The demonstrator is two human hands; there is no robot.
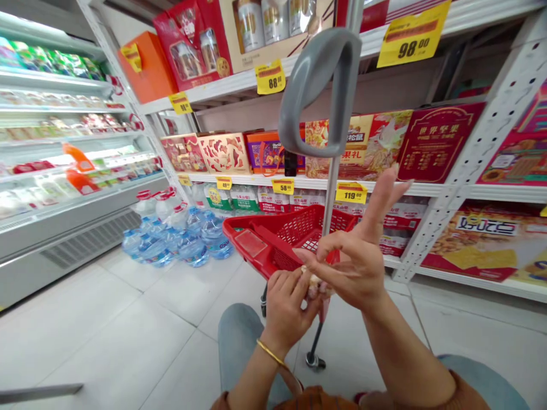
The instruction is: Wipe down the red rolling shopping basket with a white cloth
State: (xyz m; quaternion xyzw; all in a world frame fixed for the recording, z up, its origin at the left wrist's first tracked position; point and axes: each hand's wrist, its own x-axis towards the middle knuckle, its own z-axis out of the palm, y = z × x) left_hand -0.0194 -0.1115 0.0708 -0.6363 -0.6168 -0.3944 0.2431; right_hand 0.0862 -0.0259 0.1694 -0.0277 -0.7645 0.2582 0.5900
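My left hand [287, 304], with a gold bangle on the wrist, is closed round a small lumpy cream and pinkish-purple thing [315, 285]. Its kind is not clear, and the fingers cover part of it. Just to the right, my right hand [361, 256] is raised. Its thumb and a bent finger come together in a pinch above the lumpy thing, while other fingers point upward. Anything inside that pinch is too small to make out. Behind both hands stands a red wheeled shopping basket [245, 242] with a grey loop handle [293, 108] on a metal pole.
Shelves with gift boxes [226, 152] and yellow price tags [270, 77] rise ahead. Big blue-tinted water bottles [188, 245] stand on the tiled floor [111, 336] at left, near a refrigerated display [85, 228]. My knee [241, 330] shows below.
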